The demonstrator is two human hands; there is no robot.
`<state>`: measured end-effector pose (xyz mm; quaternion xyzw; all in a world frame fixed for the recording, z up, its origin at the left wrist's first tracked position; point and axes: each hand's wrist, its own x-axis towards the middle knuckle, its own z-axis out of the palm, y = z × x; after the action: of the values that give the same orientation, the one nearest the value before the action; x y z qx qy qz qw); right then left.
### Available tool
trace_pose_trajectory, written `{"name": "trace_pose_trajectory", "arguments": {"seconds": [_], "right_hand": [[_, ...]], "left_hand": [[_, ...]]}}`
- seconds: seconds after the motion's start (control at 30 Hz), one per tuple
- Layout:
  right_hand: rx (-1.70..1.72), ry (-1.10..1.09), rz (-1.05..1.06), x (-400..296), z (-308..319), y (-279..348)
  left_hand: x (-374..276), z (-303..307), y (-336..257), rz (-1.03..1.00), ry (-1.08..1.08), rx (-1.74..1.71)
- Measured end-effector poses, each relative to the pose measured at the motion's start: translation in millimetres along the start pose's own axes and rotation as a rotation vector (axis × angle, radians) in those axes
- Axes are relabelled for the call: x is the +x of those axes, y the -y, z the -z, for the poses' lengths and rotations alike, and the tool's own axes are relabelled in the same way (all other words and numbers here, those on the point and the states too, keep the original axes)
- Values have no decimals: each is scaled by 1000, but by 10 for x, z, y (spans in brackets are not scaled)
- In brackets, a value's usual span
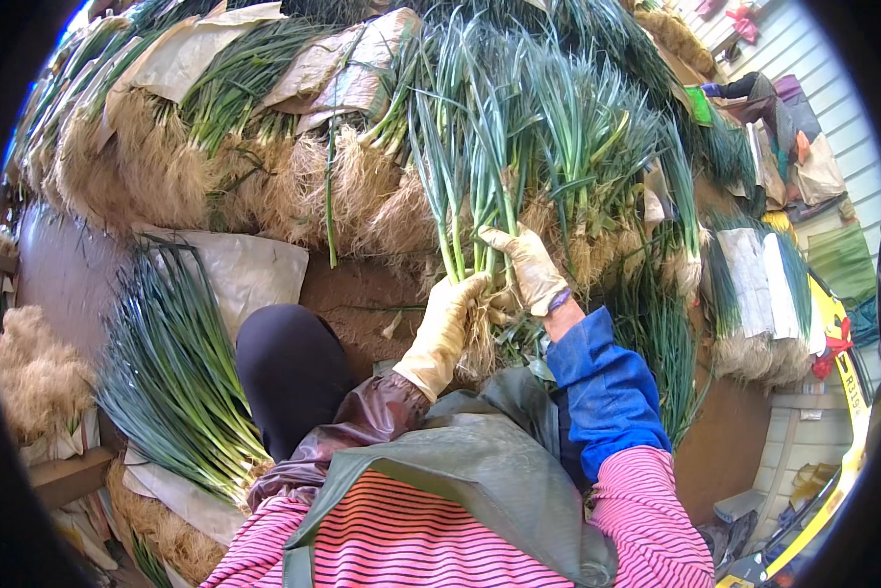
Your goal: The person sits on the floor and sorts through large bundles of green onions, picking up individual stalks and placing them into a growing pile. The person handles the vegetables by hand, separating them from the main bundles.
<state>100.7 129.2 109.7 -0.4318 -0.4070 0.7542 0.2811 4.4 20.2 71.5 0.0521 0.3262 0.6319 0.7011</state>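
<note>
My left hand [444, 331], in a pale work glove, is closed around the lower stems of a small bunch of green onions [455, 239]. Their leaves point away from me, and a tangle of roots [479, 345] hangs below the fist. My right hand [530, 268], gloved too, is just to the right, its fingers bent over a stalk [510, 209] at the side of the bunch. Its fingertips are partly hidden. Behind both hands stands a thick row of green onions [573, 140] with roots towards me.
Paper sheets [198, 55] partly cover bundled onions along the back. A pile of onions [183, 367] lies by my left knee [290, 367], near a pale sheet [264, 275]. At right are wrapped bundles [749, 287] and a yellow curved bar [856, 411] bearing writing.
</note>
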Motion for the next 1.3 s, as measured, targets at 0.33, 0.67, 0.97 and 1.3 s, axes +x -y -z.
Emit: {"name": "trace_pose_trajectory", "arguments": {"seconds": [0.33,0.67,0.97,1.3], "right_hand": [[284,231,-116,-56,153,-97],[294,103,-100,111,162,-279],[228,179,-88,-244,40,-237],[112,43,-193,-674,-13,-116]], "left_hand": [[100,-6,21,-121,-192,-161],[26,-30,56,-19,-82,-80],[12,-64,12,-255,-294,-154],[-12,-138,-94,-191,-296,-37]]}}
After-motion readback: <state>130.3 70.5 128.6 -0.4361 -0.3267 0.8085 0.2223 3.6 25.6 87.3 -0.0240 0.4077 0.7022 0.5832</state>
